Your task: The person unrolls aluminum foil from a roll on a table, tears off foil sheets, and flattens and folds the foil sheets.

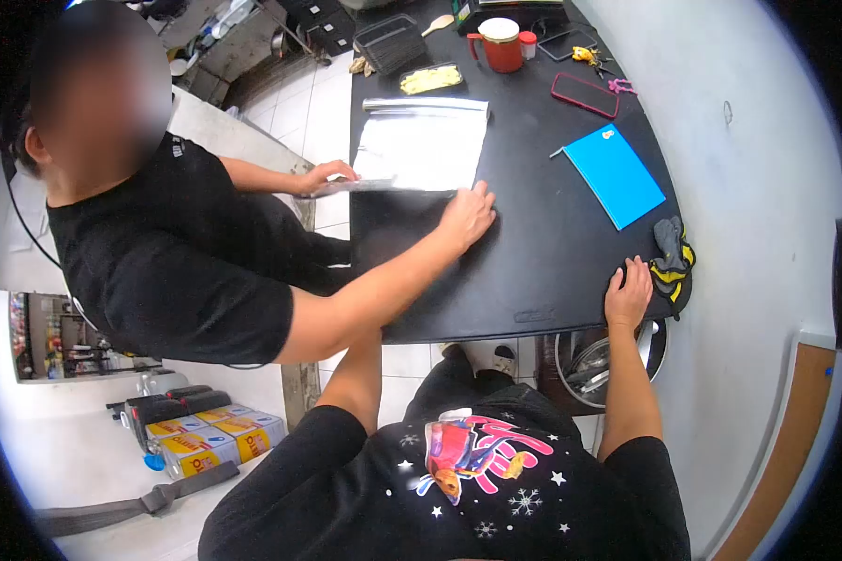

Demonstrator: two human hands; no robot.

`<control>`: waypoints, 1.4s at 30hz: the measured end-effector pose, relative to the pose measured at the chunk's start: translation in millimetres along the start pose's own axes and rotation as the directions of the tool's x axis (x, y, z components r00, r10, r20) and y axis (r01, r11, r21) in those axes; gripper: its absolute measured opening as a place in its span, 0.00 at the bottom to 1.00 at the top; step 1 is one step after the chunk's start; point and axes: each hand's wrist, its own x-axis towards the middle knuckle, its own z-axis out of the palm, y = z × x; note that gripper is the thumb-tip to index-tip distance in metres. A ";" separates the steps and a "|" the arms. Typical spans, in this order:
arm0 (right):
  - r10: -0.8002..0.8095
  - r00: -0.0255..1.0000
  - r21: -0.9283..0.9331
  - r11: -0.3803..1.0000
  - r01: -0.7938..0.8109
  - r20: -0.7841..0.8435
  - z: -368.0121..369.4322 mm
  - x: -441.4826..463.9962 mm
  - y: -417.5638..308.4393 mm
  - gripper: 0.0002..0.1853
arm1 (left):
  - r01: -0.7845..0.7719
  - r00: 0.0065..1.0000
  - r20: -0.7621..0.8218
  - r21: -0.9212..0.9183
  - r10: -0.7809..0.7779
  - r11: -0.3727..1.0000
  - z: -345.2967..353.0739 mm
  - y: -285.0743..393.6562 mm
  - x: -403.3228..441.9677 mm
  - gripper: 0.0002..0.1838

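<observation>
My right hand [630, 292] lies flat on the near right corner of the black table [524, 262], fingers spread, beside a grey and yellow glove [669, 266]. Of my left arm only the forearm shows; its hand is hidden behind the co-worker's arm. A co-worker in a black shirt stands at the left. The co-worker's two hands touch the near edge of a foil sheet [421, 145], one at each side. The foil's roll [426, 106] lies at the sheet's far edge.
A blue notebook [616, 176] lies at the right, with a red-framed phone [585, 94] beyond it. Farther back are a yellow-filled tray [431, 79], a black basket [389, 45], a red mug [501, 49] and a wooden spoon [439, 24]. A white wall [767, 187] borders the right side.
</observation>
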 end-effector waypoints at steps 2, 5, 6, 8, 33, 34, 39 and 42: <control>0.003 1.000 0.018 1.000 -0.003 0.001 -0.7 0.4 1.0 0.17 | -0.446 0.895 0.236 0.443 0.378 0.778 30.8 78.4 42.4 0.19; 0.002 1.000 0.018 1.000 -0.002 0.010 -1.5 0.2 1.2 0.16 | -0.608 0.784 0.422 0.667 0.454 0.430 77.1 140.1 80.4 0.15; 0.004 1.000 0.022 1.000 -0.004 0.011 -1.0 0.3 1.7 0.16 | -0.619 0.775 0.405 0.641 0.485 0.454 79.8 137.7 82.9 0.15; -0.006 1.000 0.019 1.000 0.006 0.000 1.2 -0.1 3.4 0.16 | -0.663 0.722 0.403 0.635 0.562 0.396 82.0 132.9 85.7 0.15; -0.012 1.000 -0.025 1.000 0.012 -0.002 4.3 -1.4 4.6 0.17 | -0.817 0.559 0.633 0.307 0.536 0.489 116.5 114.6 150.8 0.17; -0.010 1.000 -0.026 1.000 0.010 0.002 3.9 -1.2 4.4 0.17 | -0.835 0.533 0.655 0.305 0.535 0.458 113.6 115.6 150.4 0.17; -0.003 1.000 -0.047 0.999 0.003 0.008 2.1 -1.0 2.5 0.17 | -0.903 0.415 0.765 0.280 0.493 0.326 103.2 112.9 149.8 0.18; -0.011 1.000 -0.036 0.999 0.011 0.008 0.8 -1.0 2.3 0.17 | -0.886 0.445 0.744 0.285 0.498 0.367 97.6 103.3 145.6 0.18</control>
